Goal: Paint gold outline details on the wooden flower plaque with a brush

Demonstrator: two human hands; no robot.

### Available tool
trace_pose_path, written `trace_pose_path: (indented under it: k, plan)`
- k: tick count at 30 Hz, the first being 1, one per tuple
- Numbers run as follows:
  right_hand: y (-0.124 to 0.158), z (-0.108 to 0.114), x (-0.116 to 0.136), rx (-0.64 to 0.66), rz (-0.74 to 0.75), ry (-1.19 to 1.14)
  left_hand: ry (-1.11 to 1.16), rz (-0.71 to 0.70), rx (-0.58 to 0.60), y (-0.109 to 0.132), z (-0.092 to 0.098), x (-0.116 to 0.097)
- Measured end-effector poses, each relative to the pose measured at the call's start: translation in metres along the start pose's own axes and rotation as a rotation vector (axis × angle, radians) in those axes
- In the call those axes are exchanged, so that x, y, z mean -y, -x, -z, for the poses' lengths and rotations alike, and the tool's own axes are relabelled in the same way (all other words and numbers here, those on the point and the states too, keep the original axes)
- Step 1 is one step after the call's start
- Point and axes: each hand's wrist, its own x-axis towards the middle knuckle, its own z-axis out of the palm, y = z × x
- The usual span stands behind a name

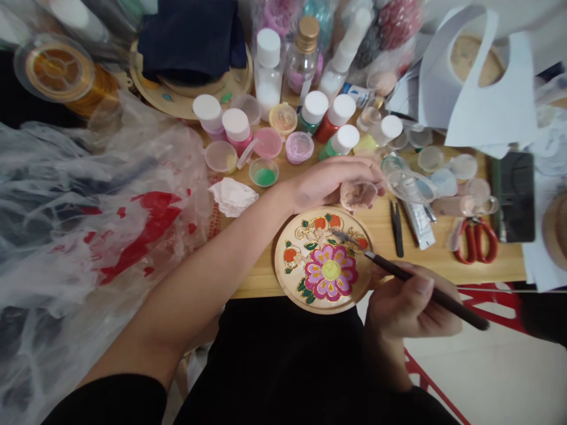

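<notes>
My right hand [410, 304] is closed round a dark paintbrush [425, 289] whose tip rests on the upper right of a round wooden disc [322, 260]. The disc carries a painted pink flower with a yellow centre, orange fruits and green leaves, and it lies at the table's front edge. My left hand [330, 183] reaches across above the disc, its fingers curled round a small clear paint cup [358, 195] with pale pink paint.
Several white-capped paint bottles [328, 115] and small open paint cups [264, 172] crowd the wooden table [443, 260]. Black tweezers [397, 227], a tube, red scissors [476, 239] and a black phone [516, 195] lie right. A crumpled plastic bag [88, 224] fills the left.
</notes>
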Motion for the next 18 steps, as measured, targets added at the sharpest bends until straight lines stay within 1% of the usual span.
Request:
trace_pose_path:
  k: [3, 9, 14, 18]
  plan:
    - [0.0009, -0.0015, -0.0027, -0.017, 0.010, -0.025, 0.000, 0.004, -0.009, -0.0002, -0.0001, 0.0002]
    - [0.0021, -0.0012, -0.0050, -0.044, -0.060, -0.023, 0.009, 0.000, -0.018, -0.0024, 0.0006, 0.0011]
    - [0.0030, 0.0022, -0.0012, 0.013, -0.081, -0.030, -0.002, -0.021, 0.039, -0.0038, 0.0059, 0.0043]
    - [0.0052, 0.0038, -0.0018, 0.008, -0.138, 0.040, -0.008, -0.051, 0.071, -0.0037, 0.0081, 0.0063]
